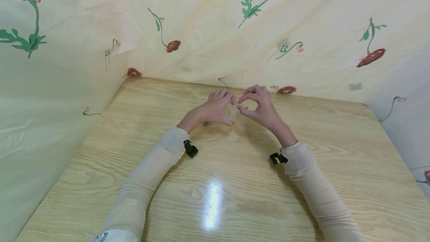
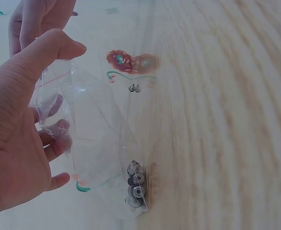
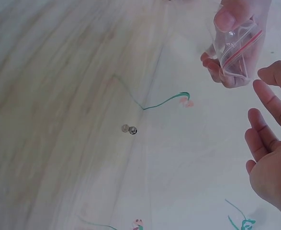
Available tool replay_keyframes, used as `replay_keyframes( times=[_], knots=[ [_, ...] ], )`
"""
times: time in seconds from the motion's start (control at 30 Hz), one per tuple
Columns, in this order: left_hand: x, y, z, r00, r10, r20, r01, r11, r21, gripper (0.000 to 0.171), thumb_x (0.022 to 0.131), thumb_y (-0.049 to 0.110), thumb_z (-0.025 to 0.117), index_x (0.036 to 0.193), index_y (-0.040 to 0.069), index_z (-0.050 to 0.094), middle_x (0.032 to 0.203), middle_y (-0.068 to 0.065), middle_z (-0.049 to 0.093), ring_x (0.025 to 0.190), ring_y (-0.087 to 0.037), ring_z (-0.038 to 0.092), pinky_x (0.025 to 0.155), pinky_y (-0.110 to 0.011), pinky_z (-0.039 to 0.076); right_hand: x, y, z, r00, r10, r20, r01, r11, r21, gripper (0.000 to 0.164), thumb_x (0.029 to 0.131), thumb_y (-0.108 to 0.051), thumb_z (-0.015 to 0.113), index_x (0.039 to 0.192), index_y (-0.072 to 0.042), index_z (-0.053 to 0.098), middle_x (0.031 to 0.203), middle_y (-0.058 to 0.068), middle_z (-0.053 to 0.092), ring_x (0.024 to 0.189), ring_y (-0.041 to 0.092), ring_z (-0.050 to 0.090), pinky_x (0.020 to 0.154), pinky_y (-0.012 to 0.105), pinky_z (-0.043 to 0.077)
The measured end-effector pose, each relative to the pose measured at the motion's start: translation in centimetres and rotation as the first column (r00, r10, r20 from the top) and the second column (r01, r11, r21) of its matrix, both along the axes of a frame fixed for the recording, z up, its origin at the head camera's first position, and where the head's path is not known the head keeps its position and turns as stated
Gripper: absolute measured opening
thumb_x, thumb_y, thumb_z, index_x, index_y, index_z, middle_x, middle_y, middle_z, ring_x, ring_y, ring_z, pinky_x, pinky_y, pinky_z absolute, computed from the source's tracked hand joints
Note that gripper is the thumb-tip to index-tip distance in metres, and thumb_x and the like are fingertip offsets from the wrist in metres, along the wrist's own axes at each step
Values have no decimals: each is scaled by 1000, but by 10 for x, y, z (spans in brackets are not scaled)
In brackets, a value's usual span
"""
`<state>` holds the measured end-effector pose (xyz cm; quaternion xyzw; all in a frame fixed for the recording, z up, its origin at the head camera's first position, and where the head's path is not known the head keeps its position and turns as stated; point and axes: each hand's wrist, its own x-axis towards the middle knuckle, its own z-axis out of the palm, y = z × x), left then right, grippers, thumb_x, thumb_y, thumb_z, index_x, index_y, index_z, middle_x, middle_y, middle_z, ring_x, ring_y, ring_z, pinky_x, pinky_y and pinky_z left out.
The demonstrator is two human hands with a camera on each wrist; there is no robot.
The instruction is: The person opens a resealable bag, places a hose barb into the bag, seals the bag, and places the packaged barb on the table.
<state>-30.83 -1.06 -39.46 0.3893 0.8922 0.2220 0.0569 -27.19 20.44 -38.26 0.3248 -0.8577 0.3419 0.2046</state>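
My left hand (image 1: 215,107) holds a clear zip bag (image 2: 97,139), fingers curled about its mouth and the thumb on the other side. A red line runs along the bag's zip strip (image 3: 243,50). Several small round metal pieces (image 2: 136,187), some ring-like, lie in the bag's bottom corner, low by the tabletop. My right hand (image 1: 262,107) meets the bag's edge with thumb and index fingertips together in a pinch; its other fingers (image 3: 262,127) stay loosely bent. Beyond the bag, a loose metal piece (image 3: 132,130) sits on the table, its reflection beside it.
The wood-grain table (image 1: 248,197) has a glossy top with a bright light reflection near the front. A flowered cloth (image 1: 208,21) hangs along its back and sides. Black straps with small mounts (image 1: 190,148) are on both sleeved wrists.
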Motion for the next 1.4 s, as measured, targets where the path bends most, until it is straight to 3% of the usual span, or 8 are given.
replay_keyframes(
  times=[0.53, 0.8, 0.97, 1.4],
  knots=[
    [1, 1, -2, 1000, -10, 16, 10, 1000, 12, 61, 84, 40, 76, 126, 8, 45, 125, -8, 37, 117, -28, 31, 106, -51, 23, -7, 18, -3, 1000, -28, 5, 28, 999, 30, 8, 83, -2, 78, 90, -4, 77, 104, 19, 61, 101, 37, 49, 93, 51, 29],
    [1, 2, 0, 1000, -5, -1, 5, 1000, 0, 54, 84, 42, 75, 119, 15, 43, 122, -7, 37, 114, -27, 31, 103, -49, 24, -13, 29, -6, 999, -41, -1, 41, 998, 56, 11, 79, -3, 83, 87, -4, 76, 103, 21, 61, 100, 41, 47, 91, 54, 30],
    [1, 2, 0, 1000, -13, -5, 13, 1000, 3, 54, 84, 42, 74, 119, 14, 44, 121, -7, 37, 112, -27, 31, 103, -49, 24, -16, 33, -10, 999, -40, 5, 40, 997, 71, 12, 78, -3, 84, 86, -3, 76, 102, 22, 61, 100, 42, 48, 90, 56, 30],
    [0, 1, 1, 1000, -7, 16, 7, 1000, 14, 61, 84, 41, 76, 125, 7, 47, 121, -7, 38, 115, -28, 31, 101, -48, 24, -29, 39, -16, 997, -45, 57, 34, 984, 172, 9, 80, -3, 80, 87, -4, 76, 96, 20, 61, 89, 33, 44, 88, 51, 27]
  ],
)
